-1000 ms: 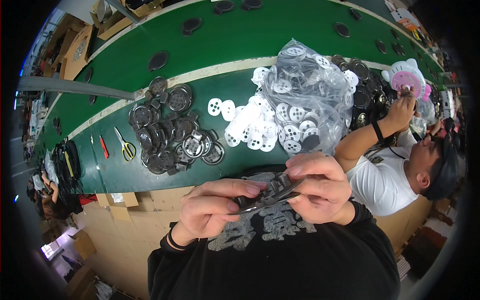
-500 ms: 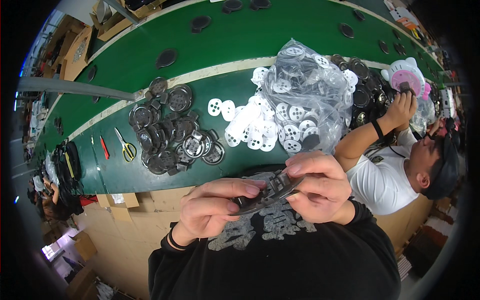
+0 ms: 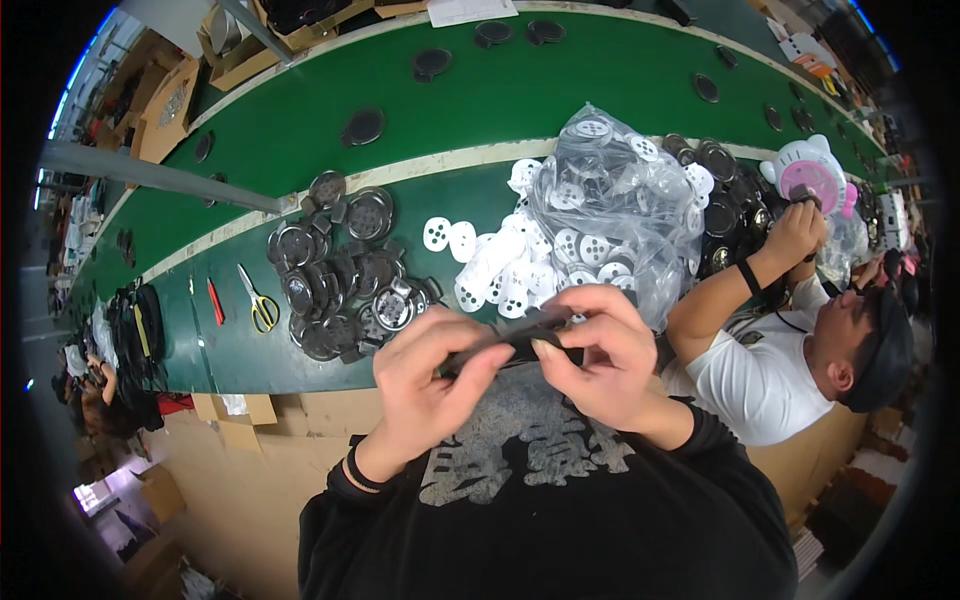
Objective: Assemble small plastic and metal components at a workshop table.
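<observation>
Between my two hands is a dark round plastic part (image 3: 530,332), held above the near edge of the green bench and seen nearly edge-on. My left hand (image 3: 425,375) grips its left side, thumb on the near face. Closed on the right side is my right hand (image 3: 605,360), its thumb also pressing the near face. The fingers hide much of the part. Beyond my left hand lies a heap of similar dark round parts (image 3: 345,275) with small tabs. White discs with holes (image 3: 505,265) are piled beyond my right hand.
A clear plastic bag (image 3: 615,190) of white discs stands beside the pile. Scissors (image 3: 262,305) and a red-handled tool (image 3: 216,302) lie at left. Dark round parts sit on the green belt (image 3: 560,90). At right, a co-worker (image 3: 770,350) works near a pink-and-white fan (image 3: 812,175).
Both hands have moved farther from my body with the dark part and tilted it, so its slotted face no longer shows. My thumbs have shifted onto its near face.
</observation>
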Demonstrator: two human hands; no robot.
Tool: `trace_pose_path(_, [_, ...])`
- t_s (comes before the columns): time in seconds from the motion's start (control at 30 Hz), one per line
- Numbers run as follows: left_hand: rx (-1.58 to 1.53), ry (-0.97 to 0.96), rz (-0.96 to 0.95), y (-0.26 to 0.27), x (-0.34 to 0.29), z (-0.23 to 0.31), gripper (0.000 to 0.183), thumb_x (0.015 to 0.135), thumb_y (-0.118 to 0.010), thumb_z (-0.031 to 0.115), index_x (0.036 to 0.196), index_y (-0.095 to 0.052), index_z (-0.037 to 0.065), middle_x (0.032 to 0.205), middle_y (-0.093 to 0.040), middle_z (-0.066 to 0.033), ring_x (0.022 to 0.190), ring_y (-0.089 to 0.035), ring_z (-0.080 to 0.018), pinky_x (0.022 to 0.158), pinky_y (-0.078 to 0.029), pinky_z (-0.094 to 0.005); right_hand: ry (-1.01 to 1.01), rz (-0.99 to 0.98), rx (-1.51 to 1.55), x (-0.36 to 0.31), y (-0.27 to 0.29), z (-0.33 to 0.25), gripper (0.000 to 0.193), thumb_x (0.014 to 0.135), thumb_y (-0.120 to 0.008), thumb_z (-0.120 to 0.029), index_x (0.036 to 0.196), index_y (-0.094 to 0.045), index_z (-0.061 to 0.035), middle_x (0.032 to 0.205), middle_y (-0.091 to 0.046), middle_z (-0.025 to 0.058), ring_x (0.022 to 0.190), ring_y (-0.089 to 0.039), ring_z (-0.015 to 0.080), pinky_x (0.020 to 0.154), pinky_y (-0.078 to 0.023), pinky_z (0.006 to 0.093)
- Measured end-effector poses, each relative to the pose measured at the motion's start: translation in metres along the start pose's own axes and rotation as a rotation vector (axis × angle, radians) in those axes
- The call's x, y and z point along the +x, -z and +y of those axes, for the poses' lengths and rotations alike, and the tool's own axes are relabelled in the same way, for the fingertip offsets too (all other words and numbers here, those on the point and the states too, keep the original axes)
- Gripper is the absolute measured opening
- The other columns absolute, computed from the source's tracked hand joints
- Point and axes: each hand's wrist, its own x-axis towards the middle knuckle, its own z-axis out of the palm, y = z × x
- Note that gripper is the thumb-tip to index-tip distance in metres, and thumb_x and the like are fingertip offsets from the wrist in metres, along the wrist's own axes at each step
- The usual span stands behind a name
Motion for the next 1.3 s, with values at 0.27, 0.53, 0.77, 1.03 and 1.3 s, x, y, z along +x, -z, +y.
trace_pose_path(0.27, [-0.473,0.459,0.169,-0.016,-0.003,-0.035,0.011,0.085,-0.064,0.009,0.080,-0.057,0.002,0.071,-0.054,0.0055,0.062,-0.044,0.0000,0.054,-0.034,-0.0158,-0.197,0.174,0.163,0.004,-0.016,0.025,0.033,0.065,-0.074,0.006,0.092,-0.056,0.0016,0.113,-0.047,0.0129,0.080,-0.053,0.0123,0.074,-0.043,0.0240])
trace_pose_path(0.53, [-0.643,0.578,0.095,-0.009,0.002,-0.043,0.013,0.089,-0.058,0.012,0.088,-0.059,-0.001,0.078,-0.059,0.0008,0.069,-0.050,-0.0030,0.064,-0.041,-0.0181,-0.751,-0.194,0.403,0.002,-0.011,0.029,0.030,0.090,-0.056,-0.027,0.081,-0.058,0.0014,0.063,-0.059,0.0022,0.051,-0.053,0.0051,0.046,-0.041,0.0186])
trace_pose_path(0.77, [-0.969,0.726,0.004,-0.003,0.001,-0.039,0.027,0.091,-0.055,0.015,0.109,-0.055,-0.005,0.102,-0.060,-0.0068,0.091,-0.054,-0.0085,0.082,-0.044,-0.0243,-0.814,-0.181,0.430,0.001,-0.006,0.023,0.037,0.093,-0.050,-0.033,0.084,-0.060,0.0020,0.063,-0.060,0.0035,0.048,-0.054,0.0057,0.042,-0.042,0.0175])
trace_pose_path(1.03, [-0.755,0.627,-0.094,-0.003,-0.001,-0.038,0.030,0.088,-0.057,0.008,0.114,-0.054,-0.005,0.105,-0.061,-0.0067,0.095,-0.055,-0.0103,0.085,-0.043,-0.0248,-0.831,-0.180,0.499,0.002,-0.004,0.017,0.035,0.094,-0.050,-0.030,0.088,-0.060,0.0028,0.065,-0.061,0.0044,0.049,-0.055,0.0061,0.043,-0.042,0.0178])
trace_pose_path(1.3, [-0.709,0.560,-0.097,-0.001,-0.001,-0.026,0.033,0.089,-0.055,0.008,0.118,-0.051,-0.005,0.108,-0.060,-0.0080,0.098,-0.055,-0.0114,0.087,-0.043,-0.0255,-0.744,-0.200,0.560,0.001,-0.001,0.010,0.025,0.092,-0.054,-0.021,0.093,-0.059,0.0036,0.070,-0.062,0.0037,0.057,-0.056,0.0057,0.049,-0.046,0.0191])
